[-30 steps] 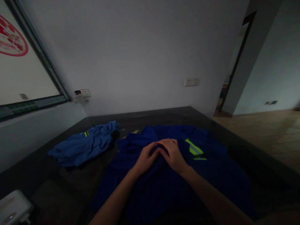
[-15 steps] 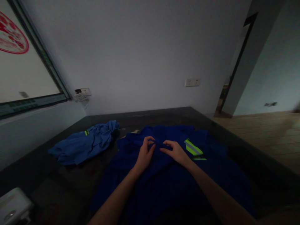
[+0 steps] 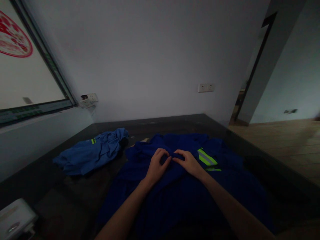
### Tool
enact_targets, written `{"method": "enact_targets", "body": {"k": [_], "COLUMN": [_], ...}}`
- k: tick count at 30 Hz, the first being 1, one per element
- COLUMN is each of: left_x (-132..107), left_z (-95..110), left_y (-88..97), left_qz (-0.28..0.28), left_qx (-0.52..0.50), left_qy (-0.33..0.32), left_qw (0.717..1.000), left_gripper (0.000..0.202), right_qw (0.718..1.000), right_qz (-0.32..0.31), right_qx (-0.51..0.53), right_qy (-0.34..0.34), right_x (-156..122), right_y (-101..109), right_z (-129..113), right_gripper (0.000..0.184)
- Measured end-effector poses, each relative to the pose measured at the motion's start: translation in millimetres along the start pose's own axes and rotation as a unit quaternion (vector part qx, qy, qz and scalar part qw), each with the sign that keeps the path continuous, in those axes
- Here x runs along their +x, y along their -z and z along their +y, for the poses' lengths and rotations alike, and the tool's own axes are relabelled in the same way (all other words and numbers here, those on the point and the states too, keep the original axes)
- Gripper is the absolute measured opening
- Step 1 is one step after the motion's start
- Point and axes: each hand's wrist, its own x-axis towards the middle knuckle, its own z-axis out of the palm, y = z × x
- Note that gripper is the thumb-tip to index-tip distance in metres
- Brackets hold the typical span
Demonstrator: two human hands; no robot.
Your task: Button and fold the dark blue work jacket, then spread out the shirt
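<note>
A dark blue work jacket (image 3: 180,196) with a yellow-green reflective stripe (image 3: 207,158) lies spread on the dark table (image 3: 175,122) in front of me. My left hand (image 3: 157,166) and my right hand (image 3: 188,161) meet at the jacket's upper middle. Both pinch the fabric there, fingers curled, fingertips almost touching. What exactly sits between the fingertips is too dark to make out.
A lighter blue garment (image 3: 92,151) lies crumpled at the table's left. A white box (image 3: 15,218) sits at the near left corner. Wall sockets (image 3: 206,87) are on the back wall. A window (image 3: 25,73) is at the left, and a doorway (image 3: 250,73) and wooden floor at the right.
Both hands have shifted slightly away from me up the jacket front. From lying together on the cloth, they parted a little, then closed in again, pinching the fabric.
</note>
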Motion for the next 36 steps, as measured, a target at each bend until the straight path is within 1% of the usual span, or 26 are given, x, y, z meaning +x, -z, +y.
{"method": "enact_targets", "body": {"k": [5,7,10,13,20,26,32,36], "left_x": [-1.8,-2.8,-3.5,-3.5,-4.4,-4.1,-2.8,-2.8], "left_z": [-3.9,-5.3,-6.3,-6.2,-4.8,-3.9,-4.0,-3.1], "left_y": [-2.7,-4.1,-5.7,-6.2,-5.9,-5.1,-4.8,-5.3], "left_qz": [-0.001,0.009,0.023,0.015,-0.009,-0.012,-0.012,-0.006], "left_qx": [0.009,0.019,0.031,0.030,0.032,0.048,0.041,0.055], "left_qy": [0.008,0.010,0.012,0.014,0.046,0.020,0.018,0.018], "left_qw": [1.000,1.000,0.999,0.999,0.998,0.999,0.999,0.998], "left_gripper": [0.003,0.002,0.004,0.006,0.008,0.001,0.012,0.014], "right_qw": [1.000,1.000,0.999,0.999,0.999,0.998,0.999,0.998], "right_qz": [0.001,0.007,0.018,0.017,0.009,0.008,0.013,0.042], "right_qx": [-0.020,-0.024,-0.033,-0.040,-0.049,-0.056,-0.047,-0.047], "right_qy": [0.010,0.011,0.006,0.002,0.008,0.008,0.010,-0.008], "right_x": [-0.7,-0.6,-0.7,-1.1,-1.1,-1.4,-0.6,0.5], "right_y": [-2.3,-3.6,-5.1,-5.4,-4.4,-5.4,-5.0,-6.1], "right_z": [2.6,2.8,1.9,0.6,1.4,2.1,1.7,6.6], "right_gripper": [0.010,0.010,0.010,0.010,0.010,0.011,0.014,0.018]}}
